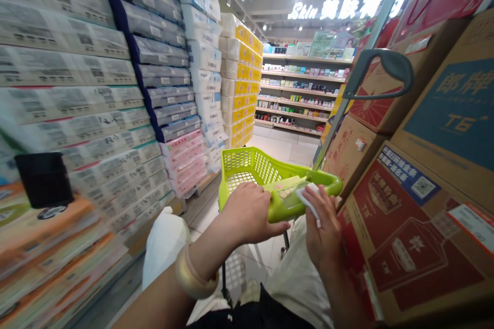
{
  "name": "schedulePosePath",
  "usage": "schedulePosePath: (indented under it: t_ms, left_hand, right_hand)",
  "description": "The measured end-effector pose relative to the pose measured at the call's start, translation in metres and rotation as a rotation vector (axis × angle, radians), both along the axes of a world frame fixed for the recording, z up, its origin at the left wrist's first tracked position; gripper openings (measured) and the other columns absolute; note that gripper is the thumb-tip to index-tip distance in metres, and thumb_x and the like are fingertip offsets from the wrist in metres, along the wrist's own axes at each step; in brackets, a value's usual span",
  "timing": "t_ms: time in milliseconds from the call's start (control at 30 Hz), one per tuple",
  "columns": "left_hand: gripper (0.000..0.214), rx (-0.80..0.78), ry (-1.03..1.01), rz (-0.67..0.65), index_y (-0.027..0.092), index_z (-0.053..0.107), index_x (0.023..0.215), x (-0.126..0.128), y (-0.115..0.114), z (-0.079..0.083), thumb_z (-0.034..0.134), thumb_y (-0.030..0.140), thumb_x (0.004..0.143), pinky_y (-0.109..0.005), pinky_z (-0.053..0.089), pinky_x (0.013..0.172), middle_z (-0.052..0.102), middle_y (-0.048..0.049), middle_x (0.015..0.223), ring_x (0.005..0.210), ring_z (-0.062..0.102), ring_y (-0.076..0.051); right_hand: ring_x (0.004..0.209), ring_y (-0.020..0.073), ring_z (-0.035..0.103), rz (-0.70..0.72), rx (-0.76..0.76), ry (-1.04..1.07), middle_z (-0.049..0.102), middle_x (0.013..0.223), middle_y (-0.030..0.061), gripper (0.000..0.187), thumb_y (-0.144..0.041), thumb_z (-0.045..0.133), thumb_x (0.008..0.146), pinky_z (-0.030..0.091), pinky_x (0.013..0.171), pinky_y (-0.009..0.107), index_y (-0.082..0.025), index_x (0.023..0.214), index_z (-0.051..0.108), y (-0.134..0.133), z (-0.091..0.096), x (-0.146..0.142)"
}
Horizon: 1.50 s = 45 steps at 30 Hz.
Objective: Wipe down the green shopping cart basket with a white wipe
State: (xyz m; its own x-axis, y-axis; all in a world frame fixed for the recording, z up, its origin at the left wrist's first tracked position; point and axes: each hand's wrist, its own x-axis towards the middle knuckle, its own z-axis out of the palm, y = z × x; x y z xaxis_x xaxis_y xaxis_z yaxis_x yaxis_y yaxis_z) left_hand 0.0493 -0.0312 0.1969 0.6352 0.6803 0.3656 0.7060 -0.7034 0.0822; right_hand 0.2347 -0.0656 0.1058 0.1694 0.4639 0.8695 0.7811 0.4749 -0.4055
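A bright green plastic shopping cart (252, 162) with a perforated basket stands in front of my knees. My left hand (249, 211), with a gold bangle below the wrist, grips the left part of its handle, thumb stretched out underneath. A clear panel (289, 193) is set in the middle of that handle. With the fingers of my right hand (324, 226) I press a folded white tissue (309, 198) against the right side of the panel and handle. Part of the tissue is hidden by the fingers.
Tall stacks of wrapped paper packs (158, 61) line the left side. On the right, cardboard cartons (409, 247) rise close to my right arm. A metal pole with a grey grip (397, 69) slants up before them. Product shelves (301, 82) stand at the far end.
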Motion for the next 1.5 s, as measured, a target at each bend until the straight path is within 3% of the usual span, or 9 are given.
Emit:
schedulePosePath:
  t_ms: [133, 367, 567, 800, 967, 1033, 1233, 1400, 1500]
  left_hand:
    - [0.042, -0.020, 0.071, 0.080, 0.018, 0.066, 0.078, -0.002, 0.010, -0.012, 0.064, 0.060, 0.075, -0.040, 0.050, 0.069, 0.071, -0.0132, 0.082, 0.076, 0.067, -0.032]
    - [0.041, -0.091, 0.116, 0.112, 0.021, 0.067, 0.084, -0.013, 0.014, -0.010, 0.070, 0.059, 0.069, -0.040, 0.051, 0.074, 0.074, -0.0096, 0.087, 0.083, 0.067, -0.031]
    - [0.037, -0.128, 0.104, 0.060, 0.021, 0.069, 0.091, -0.011, 0.008, -0.006, 0.066, 0.055, 0.075, -0.041, 0.050, 0.083, 0.074, -0.0093, 0.093, 0.090, 0.067, -0.031]
    - [0.046, -0.184, 0.186, 0.140, 0.020, 0.069, 0.095, -0.009, 0.002, 0.001, 0.066, 0.060, 0.072, -0.044, 0.048, 0.090, 0.074, -0.0092, 0.098, 0.096, 0.066, -0.031]
    - [0.049, -0.185, 0.181, 0.144, 0.019, 0.069, 0.088, -0.007, -0.001, 0.003, 0.061, 0.065, 0.075, -0.044, 0.048, 0.087, 0.074, -0.0103, 0.094, 0.093, 0.066, -0.033]
    - [0.048, -0.183, 0.189, 0.151, 0.019, 0.070, 0.089, -0.008, -0.002, 0.003, 0.060, 0.065, 0.076, -0.044, 0.048, 0.087, 0.074, -0.0100, 0.094, 0.093, 0.066, -0.032]
    - [0.044, -0.170, 0.190, 0.155, 0.020, 0.071, 0.090, -0.010, -0.003, 0.001, 0.063, 0.060, 0.075, -0.043, 0.047, 0.088, 0.074, -0.0083, 0.094, 0.093, 0.066, -0.031]
    - [0.046, -0.164, 0.191, 0.139, 0.019, 0.070, 0.085, -0.010, -0.003, 0.003, 0.062, 0.063, 0.076, -0.042, 0.047, 0.088, 0.074, -0.0092, 0.093, 0.092, 0.067, -0.030]
    - [0.046, -0.167, 0.182, 0.140, 0.019, 0.070, 0.088, -0.012, -0.003, 0.003, 0.063, 0.063, 0.075, -0.043, 0.047, 0.089, 0.074, -0.0089, 0.093, 0.092, 0.067, -0.030]
  right_hand:
    - [0.137, 0.0261, 0.045, 0.173, -0.019, -0.183, 0.065, 0.129, 0.0067, 0.038, -0.012, 0.047, 0.093, 0.020, 0.119, 0.056, -0.023, 0.127, 0.061, -0.009, 0.000, -0.024]
    - [0.130, 0.0283, 0.052, -0.063, 0.029, -0.031, 0.070, 0.119, 0.0097, 0.030, -0.018, 0.046, 0.095, 0.031, 0.113, 0.058, -0.020, 0.116, 0.066, 0.002, 0.008, -0.004]
    - [0.127, 0.0220, 0.056, 0.206, -0.125, -0.316, 0.068, 0.126, 0.0064, 0.037, -0.012, 0.047, 0.090, 0.031, 0.116, 0.047, -0.022, 0.123, 0.062, -0.006, 0.029, -0.037]
    - [0.111, 0.0265, 0.066, 0.044, -0.231, -0.204, 0.074, 0.109, 0.0078, 0.025, -0.018, 0.048, 0.093, 0.034, 0.112, 0.056, -0.024, 0.104, 0.070, 0.014, 0.047, -0.012]
    - [0.104, 0.0213, 0.066, 0.264, -0.310, -0.345, 0.073, 0.109, 0.0055, 0.024, -0.017, 0.047, 0.093, 0.042, 0.106, 0.044, -0.024, 0.102, 0.069, 0.019, 0.061, -0.031]
    - [0.094, 0.0196, 0.068, 0.234, -0.385, -0.344, 0.075, 0.097, 0.0036, 0.023, -0.019, 0.047, 0.095, 0.041, 0.106, 0.043, -0.023, 0.092, 0.069, 0.023, 0.066, -0.027]
    - [0.063, 0.0198, 0.065, 0.006, -0.549, -0.252, 0.070, 0.069, 0.0041, 0.032, -0.022, 0.045, 0.096, 0.051, 0.069, 0.035, -0.021, 0.071, 0.064, 0.038, 0.070, 0.005]
    - [0.095, 0.0187, 0.067, 0.359, -0.416, -0.338, 0.074, 0.100, 0.0038, 0.020, -0.016, 0.051, 0.092, 0.051, 0.087, 0.033, -0.023, 0.094, 0.070, 0.032, 0.069, -0.025]
    - [0.094, 0.0194, 0.068, 0.334, -0.426, -0.327, 0.075, 0.100, 0.0031, 0.023, -0.016, 0.049, 0.093, 0.050, 0.090, 0.037, -0.024, 0.093, 0.071, 0.030, 0.070, -0.021]
